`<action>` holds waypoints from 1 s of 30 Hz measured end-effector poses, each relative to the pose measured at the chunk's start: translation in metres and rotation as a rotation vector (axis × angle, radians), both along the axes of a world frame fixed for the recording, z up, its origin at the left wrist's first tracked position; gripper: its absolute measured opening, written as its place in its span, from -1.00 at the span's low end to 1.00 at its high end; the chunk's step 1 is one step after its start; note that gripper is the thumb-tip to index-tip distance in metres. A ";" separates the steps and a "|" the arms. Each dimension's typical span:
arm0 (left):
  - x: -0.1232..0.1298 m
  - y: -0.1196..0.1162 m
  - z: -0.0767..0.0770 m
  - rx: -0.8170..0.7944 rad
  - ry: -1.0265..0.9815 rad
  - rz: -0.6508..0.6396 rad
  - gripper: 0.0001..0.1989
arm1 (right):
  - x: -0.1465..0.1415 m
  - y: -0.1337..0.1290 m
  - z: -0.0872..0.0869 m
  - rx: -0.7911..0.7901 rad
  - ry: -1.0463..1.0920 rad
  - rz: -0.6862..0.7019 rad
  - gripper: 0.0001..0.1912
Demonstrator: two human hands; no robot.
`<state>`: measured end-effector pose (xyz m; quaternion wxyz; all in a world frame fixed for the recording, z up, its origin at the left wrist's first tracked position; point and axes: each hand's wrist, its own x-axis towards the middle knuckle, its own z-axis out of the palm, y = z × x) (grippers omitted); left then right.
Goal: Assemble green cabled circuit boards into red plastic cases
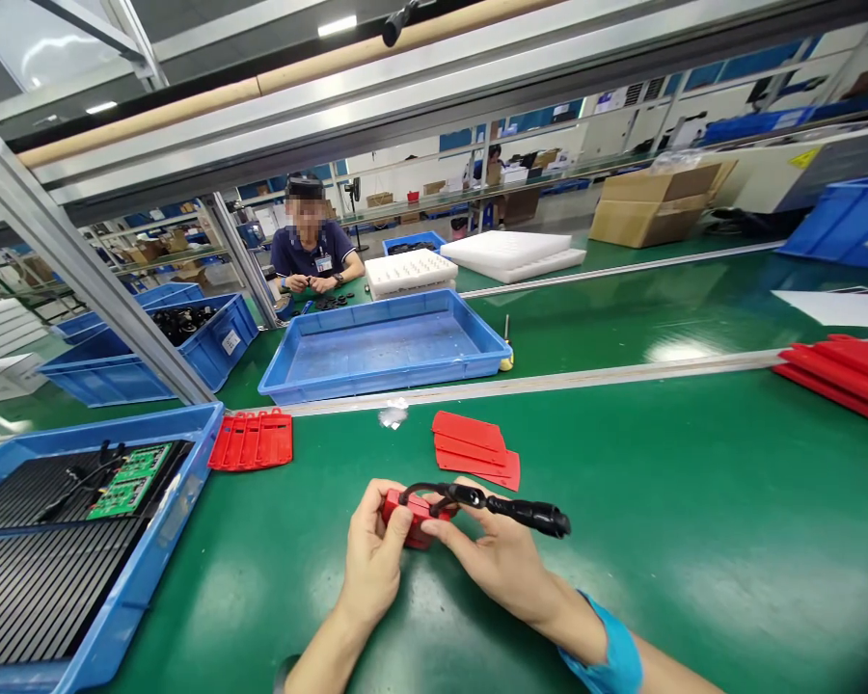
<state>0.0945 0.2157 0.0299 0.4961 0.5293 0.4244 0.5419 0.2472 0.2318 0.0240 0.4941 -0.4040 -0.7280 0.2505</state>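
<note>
Red housing (415, 520) held above the green counter (658, 463), pinched between the thumb and fingers of the left hand (376, 559) and those of the right hand (502, 564), both hands closed narrowly around it. Looping from its top and out over the right hand, a black cable (528, 513). Just beyond, overlapping flat red plates (474, 445). Farther left, a slotted red part (252, 443) beside a blue tray (177, 501) of black finned panels (50, 588) and green circuit boards (126, 482).
</note>
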 end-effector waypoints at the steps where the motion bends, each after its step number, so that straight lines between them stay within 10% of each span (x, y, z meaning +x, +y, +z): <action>1: 0.000 -0.001 -0.001 0.007 0.009 0.007 -0.82 | -0.001 0.000 -0.001 -0.012 0.026 -0.010 -0.88; 6: -0.008 -0.001 -0.004 0.133 0.189 0.100 -0.88 | 0.001 0.004 0.013 -0.302 0.170 0.101 -0.85; 12: -0.023 0.002 0.008 1.022 0.789 0.258 -0.84 | 0.012 0.018 0.020 -1.032 0.612 0.654 -0.58; 15: -0.027 0.005 0.009 1.190 0.961 0.200 -0.78 | 0.013 0.018 0.017 -1.136 0.612 0.748 -0.56; 19: -0.036 0.014 0.003 0.949 0.952 0.007 -0.62 | 0.014 0.015 0.020 -0.929 0.464 0.597 -0.59; 22: -0.043 0.020 0.003 0.631 0.617 0.139 -0.29 | 0.017 0.013 0.024 -0.830 0.304 0.505 -0.56; 27: -0.050 0.024 0.012 -0.065 0.007 -0.116 -0.45 | 0.019 0.011 0.026 -0.717 0.055 0.486 -0.60; 30: -0.047 0.024 0.011 -0.192 -0.033 -0.208 -0.61 | 0.018 0.011 0.024 -0.659 -0.048 0.451 -0.60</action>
